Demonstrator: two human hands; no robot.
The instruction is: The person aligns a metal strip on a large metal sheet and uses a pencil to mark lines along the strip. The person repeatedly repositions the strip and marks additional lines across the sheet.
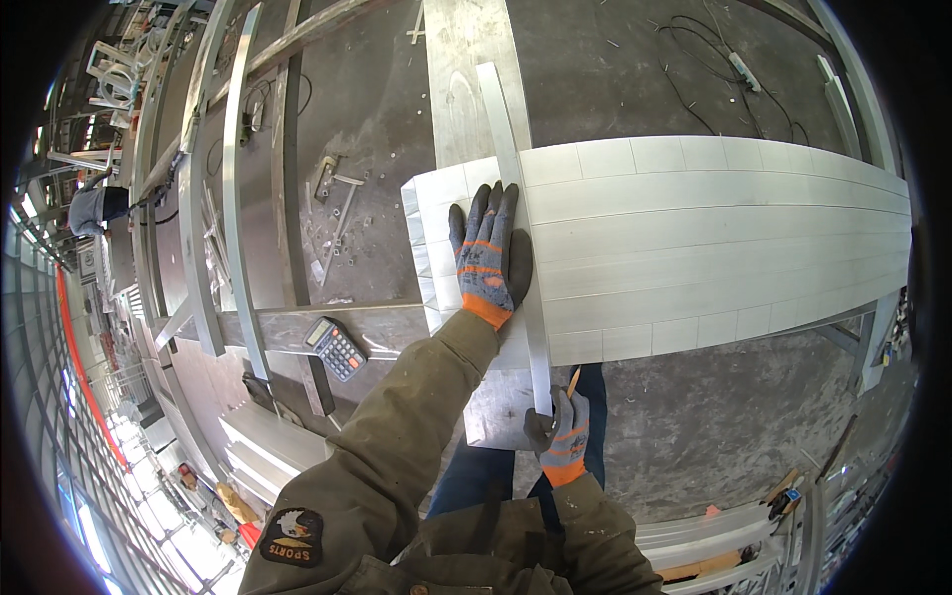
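My left hand (pixel 486 253), in a grey and orange work glove, lies flat with its fingers stretched out. It presses on a long flat metal bar (pixel 530 297) that crosses a row of silver metal profiles (pixel 674 238) lying side by side. Crosswise lines mark the profiles near both long edges. At the bar's near end, my right hand (pixel 565 436), gloved alike, is closed around a slim pencil (pixel 574 381), its thumb by the bar's tip. Part of the bar is hidden under the left hand.
A calculator (pixel 337 347) rests on the frame beam (pixel 387 322) at left. A wide plank (pixel 476 59) runs under the profiles. Offcuts (pixel 337 218) and a cable with a socket block (pixel 744 71) lie on the floor. Another person (pixel 94 206) stands far left.
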